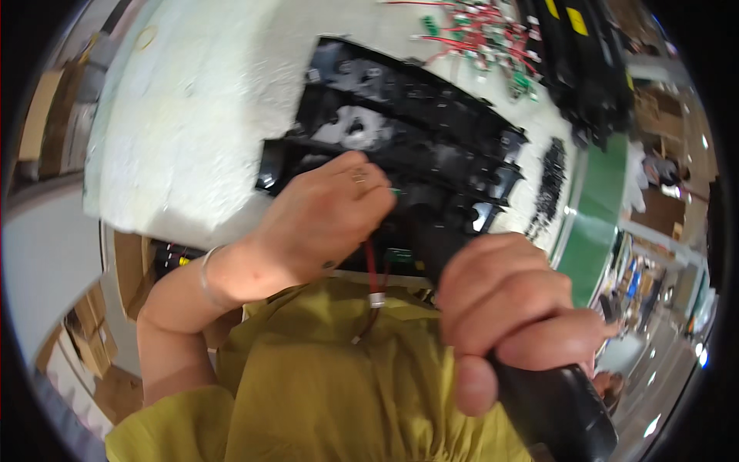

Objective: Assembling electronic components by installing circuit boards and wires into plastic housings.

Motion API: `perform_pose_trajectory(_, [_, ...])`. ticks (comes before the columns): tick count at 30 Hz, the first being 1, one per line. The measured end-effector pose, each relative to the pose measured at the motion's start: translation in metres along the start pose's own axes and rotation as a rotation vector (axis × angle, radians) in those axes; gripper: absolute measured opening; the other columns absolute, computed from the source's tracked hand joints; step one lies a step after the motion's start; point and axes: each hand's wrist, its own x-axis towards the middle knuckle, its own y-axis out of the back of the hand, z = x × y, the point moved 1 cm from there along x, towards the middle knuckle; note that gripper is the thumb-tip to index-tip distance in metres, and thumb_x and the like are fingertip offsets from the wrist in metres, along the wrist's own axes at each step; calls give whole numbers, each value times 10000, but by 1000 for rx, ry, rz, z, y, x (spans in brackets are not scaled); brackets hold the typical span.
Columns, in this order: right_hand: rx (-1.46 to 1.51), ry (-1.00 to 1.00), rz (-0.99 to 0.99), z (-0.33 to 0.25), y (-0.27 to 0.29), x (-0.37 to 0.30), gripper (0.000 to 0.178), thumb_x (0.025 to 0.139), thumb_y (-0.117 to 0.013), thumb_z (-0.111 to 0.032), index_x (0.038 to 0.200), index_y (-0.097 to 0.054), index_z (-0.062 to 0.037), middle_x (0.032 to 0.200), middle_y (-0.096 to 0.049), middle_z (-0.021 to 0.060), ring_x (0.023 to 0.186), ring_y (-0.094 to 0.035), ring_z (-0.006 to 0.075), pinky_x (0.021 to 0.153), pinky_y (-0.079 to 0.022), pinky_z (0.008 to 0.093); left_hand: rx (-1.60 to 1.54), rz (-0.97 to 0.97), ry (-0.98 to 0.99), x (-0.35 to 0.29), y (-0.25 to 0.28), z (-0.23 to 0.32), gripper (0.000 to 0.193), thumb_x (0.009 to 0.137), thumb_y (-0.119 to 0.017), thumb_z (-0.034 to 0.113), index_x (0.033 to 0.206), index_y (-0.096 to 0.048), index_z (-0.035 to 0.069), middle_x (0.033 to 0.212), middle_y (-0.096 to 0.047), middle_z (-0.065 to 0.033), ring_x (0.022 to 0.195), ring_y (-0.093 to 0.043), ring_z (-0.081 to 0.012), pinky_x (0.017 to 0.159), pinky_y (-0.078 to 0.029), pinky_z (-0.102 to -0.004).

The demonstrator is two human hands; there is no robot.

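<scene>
So my worktop [185,131] is white and kinda shiny, with a wide bare stretch on the left and a thin ring [146,37] lying near the far corner. Off to the right there's a green strip [596,223] running alongside. Far right is a tangle of red wires [493,35] with white plugs and little green boards mixed in, then a stack of long black cases [581,69] with yellow labels. Closer in, a streak of small black bits [550,181], too tiny to make out. Cardboard boxes [42,115] sit on the left, and the room on the right is a blur of shelves and bright spots.

The black panels [439,112] lie side by side at a slant in the middle of the worktop, right in front of me. They're glossy, full of ribs, pegs and hollows, and the light catches them in pale patches. From the nearest one a red wire [372,266] with a white plug hangs toward my mustard top [331,369].

My left hand [327,215] is down over the near panels, fingers curled; can't tell if they're pinching anything. My right hand [508,300] is wrapped tight round a chunky black tool [554,408], its nose angled at the panels. My hands are near each other, not touching.
</scene>
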Motion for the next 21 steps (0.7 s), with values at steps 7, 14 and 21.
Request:
perform_pose_trajectory(7, [112, 135, 113, -7, 30, -14, 330, 781, -715, -147, 912, -414, -106, 601, -536, 6, 459, -491, 150, 441, -396, 264, 55, 37, 51, 0, 2, 2, 257, 615, -633, -78, 851, -579, 7, 884, -598, -96, 799, -579, -287, 650, -500, -341])
perform_pose_trajectory(14, [-219, 210, 1031, 8, 126, -42, 280, 765, -550, 11, 1019, -443, -39, 643, -436, 36, 470, -415, 127, 484, -384, 264, 193, 23, -11, 12, 8, 18, 203, 645, -689, -34, 826, -605, 1, 910, -614, -95, 787, -589, -272, 630, -500, -332])
perform_pose_trajectory(21, [-332, 127, 1140, 41, 178, -58, 183, 726, -538, 25, 897, -473, 25, 645, -455, 56, 501, -442, 133, 531, -417, 270, 200, 92, -37, 29, 12, 24, 198, 634, -725, -14, 799, -617, 6, 853, -624, -88, 728, -582, -259, 599, -487, -317])
